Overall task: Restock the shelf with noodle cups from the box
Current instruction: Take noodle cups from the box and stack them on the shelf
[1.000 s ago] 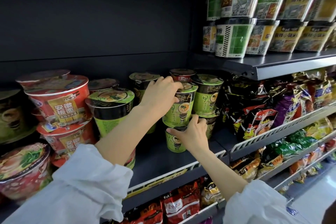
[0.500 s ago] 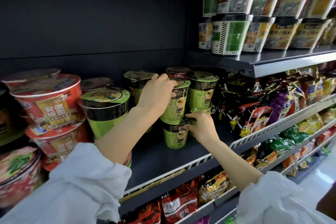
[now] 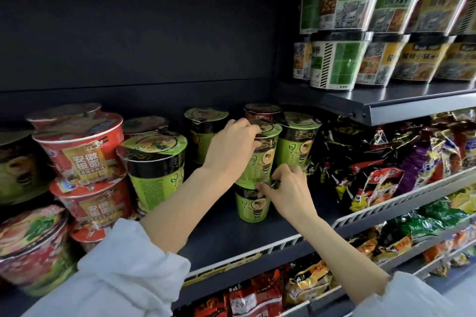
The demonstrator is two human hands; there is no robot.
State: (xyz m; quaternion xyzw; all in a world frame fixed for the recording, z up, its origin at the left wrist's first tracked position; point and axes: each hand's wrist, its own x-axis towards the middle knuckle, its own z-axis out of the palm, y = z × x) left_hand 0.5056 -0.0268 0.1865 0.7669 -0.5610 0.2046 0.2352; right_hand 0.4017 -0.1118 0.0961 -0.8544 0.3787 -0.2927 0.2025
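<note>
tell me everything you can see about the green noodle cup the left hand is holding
The upper green noodle cup is a tapered cup with a black band under its rim, a lime-green lower body printed with a noodle-bowl picture, and a green foil lid. It stands upright, stacked on the lower green cup on the dark shelf. The left hand grips its upper side; the right hand pinches at the seam between the cups.

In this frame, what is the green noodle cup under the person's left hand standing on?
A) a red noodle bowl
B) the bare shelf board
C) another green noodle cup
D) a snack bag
C: the left hand grips the upper green cup, which sits on the lower green cup, where the right hand touches the rim.
</note>
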